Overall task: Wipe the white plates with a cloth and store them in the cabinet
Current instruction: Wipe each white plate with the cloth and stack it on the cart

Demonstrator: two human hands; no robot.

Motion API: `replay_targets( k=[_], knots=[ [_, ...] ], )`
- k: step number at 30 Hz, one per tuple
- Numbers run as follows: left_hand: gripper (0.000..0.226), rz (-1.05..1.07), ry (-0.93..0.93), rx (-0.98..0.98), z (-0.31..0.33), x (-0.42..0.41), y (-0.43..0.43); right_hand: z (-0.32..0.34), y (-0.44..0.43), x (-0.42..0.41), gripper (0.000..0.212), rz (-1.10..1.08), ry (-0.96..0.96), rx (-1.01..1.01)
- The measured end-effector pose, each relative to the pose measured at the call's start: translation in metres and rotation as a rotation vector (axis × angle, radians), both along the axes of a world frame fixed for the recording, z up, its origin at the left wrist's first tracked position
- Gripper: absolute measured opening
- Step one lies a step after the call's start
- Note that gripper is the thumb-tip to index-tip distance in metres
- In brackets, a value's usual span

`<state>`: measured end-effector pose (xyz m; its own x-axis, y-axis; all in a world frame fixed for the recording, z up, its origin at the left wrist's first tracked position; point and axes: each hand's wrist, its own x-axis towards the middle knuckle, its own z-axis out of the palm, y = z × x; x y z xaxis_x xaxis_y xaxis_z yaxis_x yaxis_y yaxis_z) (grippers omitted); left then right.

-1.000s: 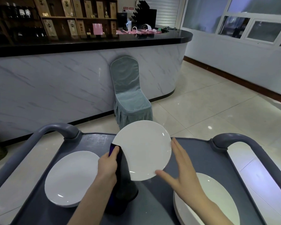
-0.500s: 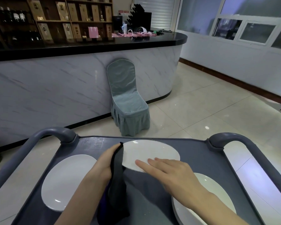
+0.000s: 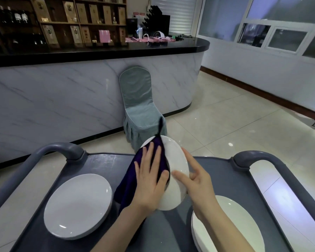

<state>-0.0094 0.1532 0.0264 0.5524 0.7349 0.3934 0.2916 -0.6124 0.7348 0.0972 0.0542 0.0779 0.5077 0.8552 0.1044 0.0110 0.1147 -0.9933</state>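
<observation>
A: Hands?
B: L hand [image 3: 151, 179] flat, fingers straight, pressing cloth [image 3: 129, 182] on plate [image 3: 177, 159]. R hand [image 3: 195, 182] grips its rim.
A: Plate where?
B: Tilted up over cart [image 3: 105, 164], btw left stack [image 3: 76, 204] & right stack [image 3: 225, 226].

One held plate [image 3: 177, 160], two plate stacks [image 3: 76, 202] [image 3: 225, 226], one cloth [image 3: 129, 182]

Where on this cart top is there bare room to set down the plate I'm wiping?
Best patch: the bare cart top at the far right, bordered by the held plate, the right handle and the right plate stack. The far-left corner by the left handle is also bare. The left stack and cloth crowd the middle.
</observation>
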Motion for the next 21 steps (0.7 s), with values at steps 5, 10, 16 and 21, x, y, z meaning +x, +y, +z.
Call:
replay_targets(
  k=[5,10,16,21],
  knots=[
    [0.054,-0.203,0.085,0.222,-0.004,-0.002,-0.001,-0.005,0.002,-0.002,0.064,0.012,0.217,-0.041],
    [0.051,-0.150,0.027,-0.002,0.005,0.000,0.008,-0.008,-0.002,-0.004,0.060,0.008,0.213,-0.036],
    [0.055,-0.283,0.137,0.175,-0.002,-0.008,-0.008,-0.009,-0.004,0.007,0.059,-0.012,0.229,-0.065],
    [0.053,-0.251,0.147,0.212,-0.004,-0.003,0.011,-0.010,-0.004,0.009,0.060,0.026,0.226,-0.074]
  ],
)
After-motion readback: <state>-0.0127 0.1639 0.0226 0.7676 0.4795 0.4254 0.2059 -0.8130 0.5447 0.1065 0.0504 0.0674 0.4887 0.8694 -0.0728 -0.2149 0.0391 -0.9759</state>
